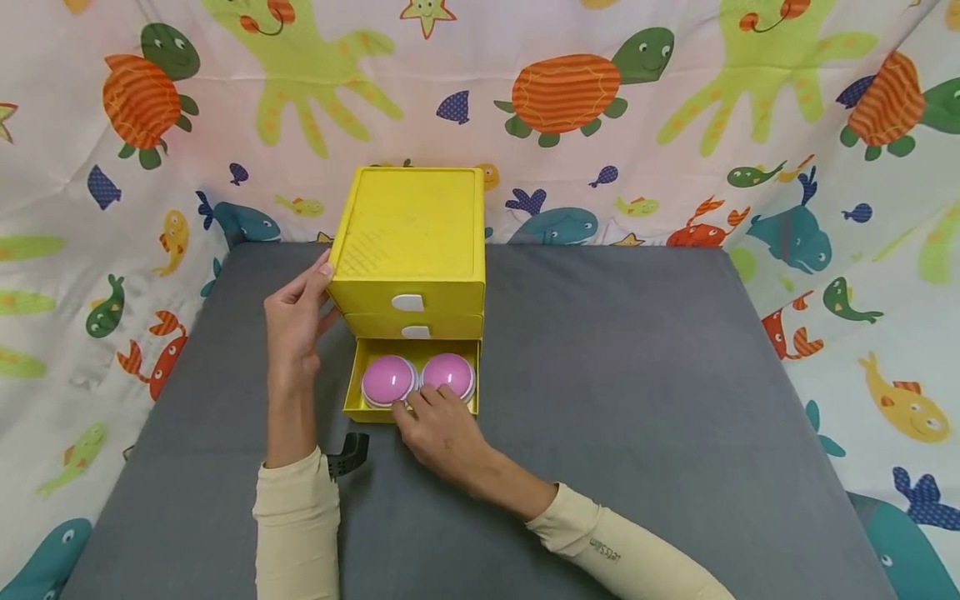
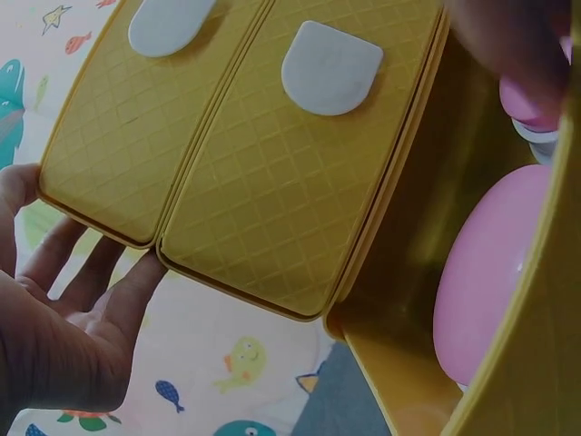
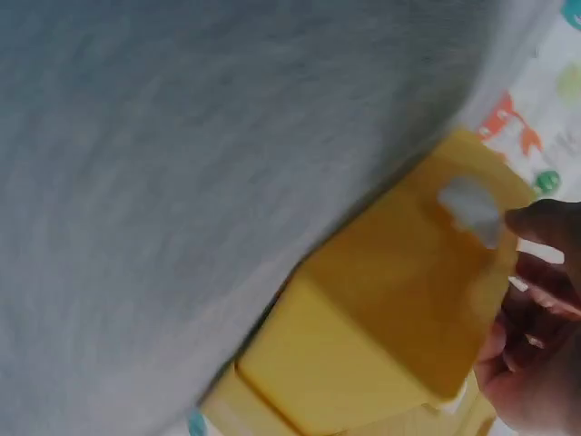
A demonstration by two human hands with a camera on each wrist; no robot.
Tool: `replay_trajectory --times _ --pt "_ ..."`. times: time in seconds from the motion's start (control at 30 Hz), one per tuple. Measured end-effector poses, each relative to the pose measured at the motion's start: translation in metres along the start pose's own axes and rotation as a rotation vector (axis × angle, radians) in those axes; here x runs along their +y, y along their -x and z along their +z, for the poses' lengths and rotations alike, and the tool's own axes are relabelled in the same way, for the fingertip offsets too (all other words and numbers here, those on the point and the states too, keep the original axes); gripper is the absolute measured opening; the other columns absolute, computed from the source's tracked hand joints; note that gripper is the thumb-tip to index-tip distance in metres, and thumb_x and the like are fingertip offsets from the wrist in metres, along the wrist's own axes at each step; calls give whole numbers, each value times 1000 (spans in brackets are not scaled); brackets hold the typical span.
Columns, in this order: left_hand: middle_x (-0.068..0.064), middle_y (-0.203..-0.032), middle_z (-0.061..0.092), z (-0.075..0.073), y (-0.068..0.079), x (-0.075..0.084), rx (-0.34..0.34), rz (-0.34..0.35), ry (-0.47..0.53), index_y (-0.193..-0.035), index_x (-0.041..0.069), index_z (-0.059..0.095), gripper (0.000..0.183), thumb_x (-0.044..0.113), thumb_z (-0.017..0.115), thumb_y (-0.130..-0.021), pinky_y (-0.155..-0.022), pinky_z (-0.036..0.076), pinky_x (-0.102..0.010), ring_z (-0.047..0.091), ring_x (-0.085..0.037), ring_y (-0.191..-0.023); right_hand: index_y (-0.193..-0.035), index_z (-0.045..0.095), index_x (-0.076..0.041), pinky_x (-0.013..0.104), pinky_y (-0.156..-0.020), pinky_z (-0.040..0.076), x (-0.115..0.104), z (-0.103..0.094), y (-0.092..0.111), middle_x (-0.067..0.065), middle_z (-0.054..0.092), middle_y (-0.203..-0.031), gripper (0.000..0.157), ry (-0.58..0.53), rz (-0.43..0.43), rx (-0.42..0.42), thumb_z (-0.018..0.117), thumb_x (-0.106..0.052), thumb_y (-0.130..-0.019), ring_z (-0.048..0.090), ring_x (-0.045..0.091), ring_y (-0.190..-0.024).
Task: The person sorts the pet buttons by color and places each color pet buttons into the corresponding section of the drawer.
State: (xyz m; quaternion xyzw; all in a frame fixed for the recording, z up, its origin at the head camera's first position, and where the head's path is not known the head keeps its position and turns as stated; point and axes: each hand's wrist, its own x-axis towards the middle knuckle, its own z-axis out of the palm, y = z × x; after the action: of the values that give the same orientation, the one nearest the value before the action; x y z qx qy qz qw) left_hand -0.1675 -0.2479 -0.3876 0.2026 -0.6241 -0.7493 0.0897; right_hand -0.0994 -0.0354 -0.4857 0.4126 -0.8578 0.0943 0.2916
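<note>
A yellow drawer cabinet (image 1: 411, 225) stands on the grey cloth, its lowest drawer (image 1: 351, 400) pulled out at the front. Inside that drawer sit two pink domed round objects (image 1: 387, 379) with white rims, side by side. My left hand (image 1: 291, 329) touches the cabinet's left side, thumb at the top front corner and fingers (image 2: 127, 295) extended along the edge. With my right hand (image 1: 444, 435) I grip the front wall of the lowest drawer; the thumb is beside its white tab (image 3: 469, 209) and the other fingers reach the rim.
The two upper drawers are closed, each with a white tab (image 1: 407, 302). Behind the grey cloth (image 1: 615, 400) hangs a white curtain (image 1: 465, 50) printed with sea animals, which also runs along both sides. A black strap piece (image 1: 349, 455) juts from the left wrist.
</note>
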Motion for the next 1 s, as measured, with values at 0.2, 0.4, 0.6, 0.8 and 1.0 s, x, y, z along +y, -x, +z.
replay_trajectory --times 0.2,0.4,0.6,0.8,1.0 --pt "8 -146 67 -1 3 -4 -24 2 -17 -132 29 73 38 41 75 -96 -112 52 -41 69 -9 -127 -107 73 -11 24 -64 54 -10 3 13 4 70 -96 20 94 -162 78 54 -5 -104 64 14 -76" --pt "9 -144 68 -5 2 -4 -6 9 9 -131 28 75 38 40 77 -95 -112 51 -43 69 -11 -128 -102 69 -15 24 -41 42 -9 9 18 -4 64 -79 23 123 -63 -64 48 -6 -106 55 8 -57" --pt "9 -147 65 -4 -1 -5 -25 -9 16 -133 28 73 41 41 78 -94 -108 52 -40 67 -13 -132 -130 66 -16 28 -53 51 13 21 3 4 72 -97 30 103 145 -215 67 -9 -101 62 16 -68" --pt "10 -148 64 -3 -1 -9 5 -38 -15 -131 31 74 38 42 77 -95 -115 49 -45 67 -11 -130 -152 54 -17 33 -69 54 25 24 0 10 67 -117 55 -58 263 -351 69 -11 -100 65 22 -88" --pt "11 -148 64 -2 0 -12 7 -32 -26 -131 32 74 39 46 77 -94 -118 48 -46 67 -11 -132 -166 28 -22 44 -87 59 30 9 1 17 54 -147 76 -328 352 -601 69 -23 -102 63 32 -120"
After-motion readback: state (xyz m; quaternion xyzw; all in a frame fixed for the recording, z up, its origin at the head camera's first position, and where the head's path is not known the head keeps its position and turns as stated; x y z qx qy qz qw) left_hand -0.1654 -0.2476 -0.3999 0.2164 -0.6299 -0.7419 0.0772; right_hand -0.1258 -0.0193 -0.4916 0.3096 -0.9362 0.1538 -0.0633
